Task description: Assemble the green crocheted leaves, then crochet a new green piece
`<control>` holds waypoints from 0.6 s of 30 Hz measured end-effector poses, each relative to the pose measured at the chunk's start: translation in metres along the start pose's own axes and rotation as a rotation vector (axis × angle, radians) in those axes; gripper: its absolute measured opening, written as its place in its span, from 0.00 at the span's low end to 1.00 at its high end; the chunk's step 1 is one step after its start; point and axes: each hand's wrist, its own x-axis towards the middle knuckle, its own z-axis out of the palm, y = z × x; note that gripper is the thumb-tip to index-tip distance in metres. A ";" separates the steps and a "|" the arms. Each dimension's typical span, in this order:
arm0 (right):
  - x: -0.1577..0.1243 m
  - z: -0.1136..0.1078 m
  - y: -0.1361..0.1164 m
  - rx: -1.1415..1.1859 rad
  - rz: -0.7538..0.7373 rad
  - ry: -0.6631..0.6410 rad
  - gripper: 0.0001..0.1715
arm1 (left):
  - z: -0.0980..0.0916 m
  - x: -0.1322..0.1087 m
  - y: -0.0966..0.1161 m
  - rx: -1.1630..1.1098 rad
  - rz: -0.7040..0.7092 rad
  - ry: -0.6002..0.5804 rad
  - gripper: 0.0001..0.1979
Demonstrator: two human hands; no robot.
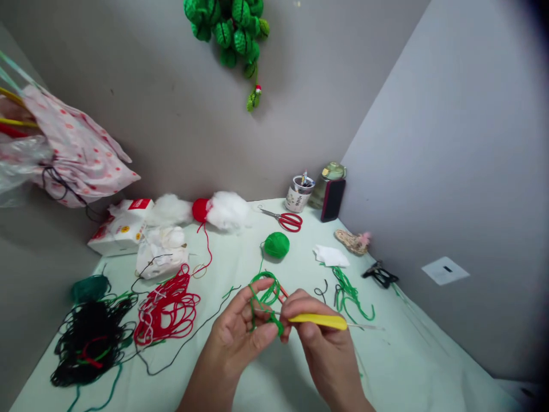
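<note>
My left hand [240, 323] is at the lower middle, with green yarn running over its raised index finger and a small green crochet piece [275, 325] pinched at its thumb. In my right hand [319, 337] is a crochet hook with a yellow handle [319, 320]; its thin metal tip points left and meets the green yarn between the two hands. Just behind the hands lie loose loops of green yarn [271, 290]. A strand leads from them toward a green yarn ball [277, 245] farther back.
Red-handled scissors [290, 222], a pen cup [299, 194] and a phone [333, 200] stand or lie at the back. On the left are red yarn [167, 309], black yarn [92, 337] and white stuffing [226, 209]. Green yarn scraps [347, 289] lie right.
</note>
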 end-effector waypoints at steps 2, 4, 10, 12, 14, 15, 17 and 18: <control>0.002 0.001 0.000 -0.056 0.021 -0.003 0.08 | -0.005 0.003 0.000 0.024 0.003 0.028 0.27; 0.003 0.002 -0.001 -0.153 -0.010 0.005 0.06 | -0.008 0.005 -0.001 0.056 -0.023 0.053 0.29; 0.005 0.002 0.000 -0.242 -0.062 0.045 0.10 | -0.008 0.008 -0.011 -0.011 -0.028 0.047 0.32; 0.005 0.001 0.001 -0.208 -0.002 0.023 0.10 | -0.007 0.009 -0.013 -0.035 -0.024 0.045 0.31; 0.005 0.002 0.002 -0.211 0.016 0.006 0.09 | -0.007 0.009 -0.013 -0.033 -0.023 0.052 0.30; 0.005 0.002 0.002 -0.230 0.005 0.002 0.09 | -0.007 0.009 -0.012 -0.030 -0.021 0.060 0.30; 0.005 0.004 0.001 -0.279 -0.038 0.000 0.08 | -0.007 0.009 -0.012 -0.016 -0.035 0.083 0.30; 0.005 0.004 0.001 -0.295 -0.057 -0.003 0.08 | -0.008 0.009 -0.012 -0.005 -0.043 0.096 0.30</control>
